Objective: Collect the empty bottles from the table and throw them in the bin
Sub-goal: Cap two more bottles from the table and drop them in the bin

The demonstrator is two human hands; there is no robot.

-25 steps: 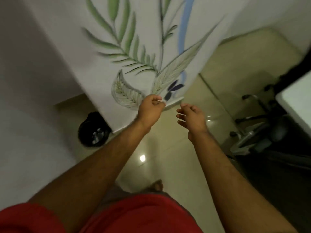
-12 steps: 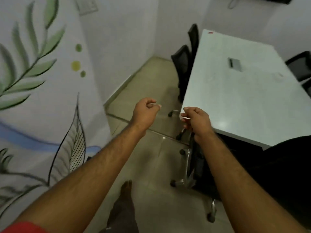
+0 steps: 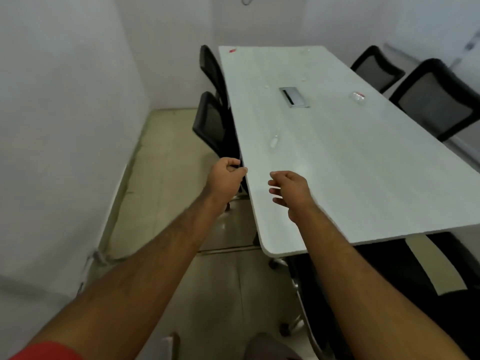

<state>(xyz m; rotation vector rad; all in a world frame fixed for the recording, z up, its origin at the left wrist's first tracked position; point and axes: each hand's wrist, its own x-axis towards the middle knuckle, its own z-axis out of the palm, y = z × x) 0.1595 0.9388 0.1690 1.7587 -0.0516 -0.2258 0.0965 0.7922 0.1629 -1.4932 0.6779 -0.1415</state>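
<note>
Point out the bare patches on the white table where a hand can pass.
The long white table is mostly bare: the broad near end in front of the right hand, up to the clear plastic bottle. Tighter between the silver cable hatch and the red-labelled clear bottle.

Clear bottles (image 3: 358,96) lying on table (image 3: 363,165)

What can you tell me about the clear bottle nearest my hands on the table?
The bottle is clear plastic, so faint against the white table that its outline is hard to trace. It seems to lie on its side, its long axis pointing roughly away from the viewer, near the table's left edge. It looks empty; a cap cannot be made out. Nothing touches it but the tabletop. Both hands are short of it.
</note>
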